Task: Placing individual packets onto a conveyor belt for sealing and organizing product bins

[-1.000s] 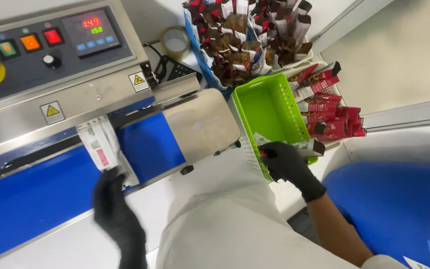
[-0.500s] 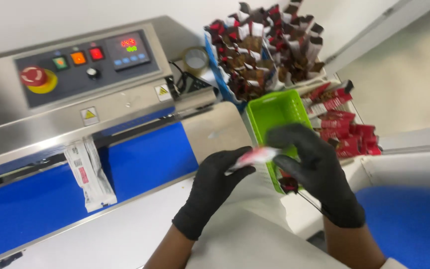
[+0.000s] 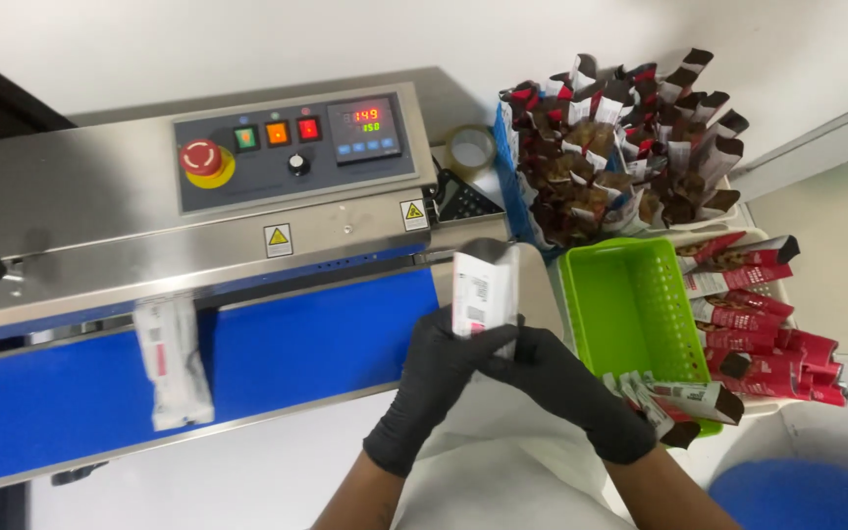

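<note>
Both gloved hands meet at centre frame, and the white pouch [image 3: 483, 290] stands upright between them: the left hand [image 3: 436, 368] pinches its lower edge, the right hand [image 3: 552, 378] closes in from the other side, fingers wrapped around its base. The pouch sits just above the blue conveyor belt [image 3: 296, 344] of the sealing machine [image 3: 149, 196]. Another pouch [image 3: 171, 363] rides the belt, well to the left. The green basket [image 3: 630, 304] is just right of the hands, with filled pouches [image 3: 768, 334] beside it.
</note>
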